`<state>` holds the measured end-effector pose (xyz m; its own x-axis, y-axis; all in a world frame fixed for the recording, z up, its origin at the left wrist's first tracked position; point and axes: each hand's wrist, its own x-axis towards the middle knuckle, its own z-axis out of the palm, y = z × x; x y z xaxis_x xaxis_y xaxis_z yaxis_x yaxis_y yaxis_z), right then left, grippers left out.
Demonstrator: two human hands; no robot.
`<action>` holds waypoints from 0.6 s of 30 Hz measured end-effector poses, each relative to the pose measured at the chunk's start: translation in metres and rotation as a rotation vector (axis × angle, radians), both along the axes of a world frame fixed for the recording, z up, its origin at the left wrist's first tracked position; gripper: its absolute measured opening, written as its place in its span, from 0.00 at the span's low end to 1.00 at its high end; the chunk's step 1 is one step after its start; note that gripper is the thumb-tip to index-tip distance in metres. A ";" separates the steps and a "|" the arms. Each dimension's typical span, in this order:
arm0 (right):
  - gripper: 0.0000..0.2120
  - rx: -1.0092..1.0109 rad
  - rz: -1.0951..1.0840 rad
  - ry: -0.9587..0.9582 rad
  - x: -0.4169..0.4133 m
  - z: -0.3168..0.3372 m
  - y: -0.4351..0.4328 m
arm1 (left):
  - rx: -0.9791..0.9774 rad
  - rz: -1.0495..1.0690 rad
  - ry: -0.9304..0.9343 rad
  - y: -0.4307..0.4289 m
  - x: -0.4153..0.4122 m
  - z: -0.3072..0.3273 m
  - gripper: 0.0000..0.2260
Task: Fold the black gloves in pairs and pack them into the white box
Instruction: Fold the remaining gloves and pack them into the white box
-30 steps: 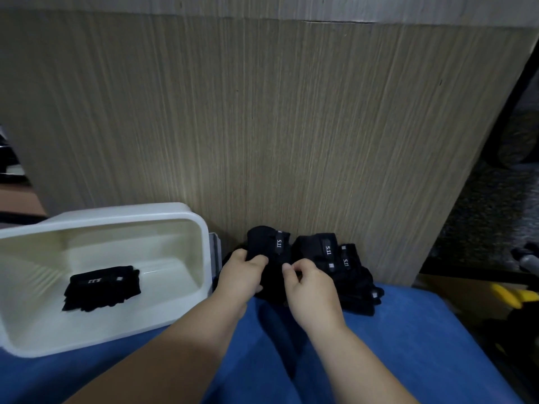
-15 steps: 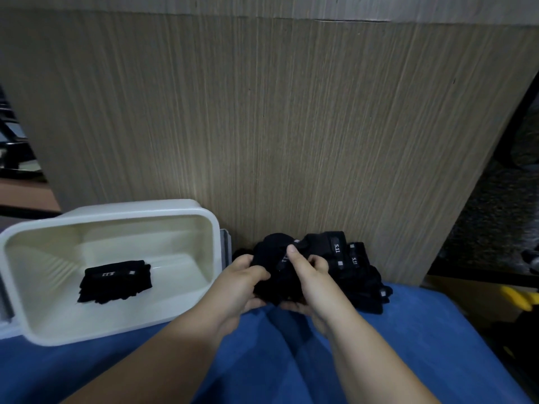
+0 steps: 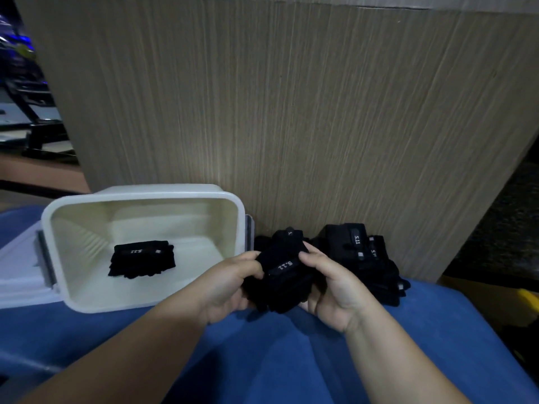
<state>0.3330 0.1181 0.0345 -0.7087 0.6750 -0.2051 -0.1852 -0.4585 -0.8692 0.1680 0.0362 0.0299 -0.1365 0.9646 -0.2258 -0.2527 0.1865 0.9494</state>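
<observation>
- Gloves: we hold a black glove bundle (image 3: 284, 275) at lower centre of the frame, above the blue cloth (image 3: 262, 360) and just right of the white box (image 3: 145, 303).
- Our left hand (image 3: 230, 287) clasps the bundle's left side, fingers curled under and thumb on top. Our right hand (image 3: 335, 290) clasps the right side likewise.
- One folded pair (image 3: 143, 259) lies on the box floor, centre-left of the frame.
- A loose pile (image 3: 367, 263) of more gloves sits right of centre against the wood panel (image 3: 291, 112), just behind our right hand.
- Our reading is that the task is early: one pair is packed and a second is in hand, folded or nearly so. Several gloves are left, and we cannot count them.
</observation>
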 end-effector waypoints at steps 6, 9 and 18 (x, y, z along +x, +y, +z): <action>0.21 0.114 0.086 -0.126 -0.010 -0.004 -0.015 | -0.090 -0.017 0.049 -0.012 -0.021 -0.003 0.19; 0.19 0.089 0.061 -0.114 -0.022 -0.009 -0.023 | -0.120 0.037 0.076 -0.018 -0.033 -0.008 0.14; 0.07 0.213 -0.010 -0.267 -0.076 -0.033 -0.050 | -0.079 0.305 0.136 -0.039 -0.074 -0.017 0.07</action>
<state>0.2570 0.0679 0.0015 -0.6421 0.7293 -0.2364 0.0584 -0.2610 -0.9636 0.0939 -0.0032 0.0132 -0.4497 0.8550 -0.2582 -0.1797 0.1966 0.9639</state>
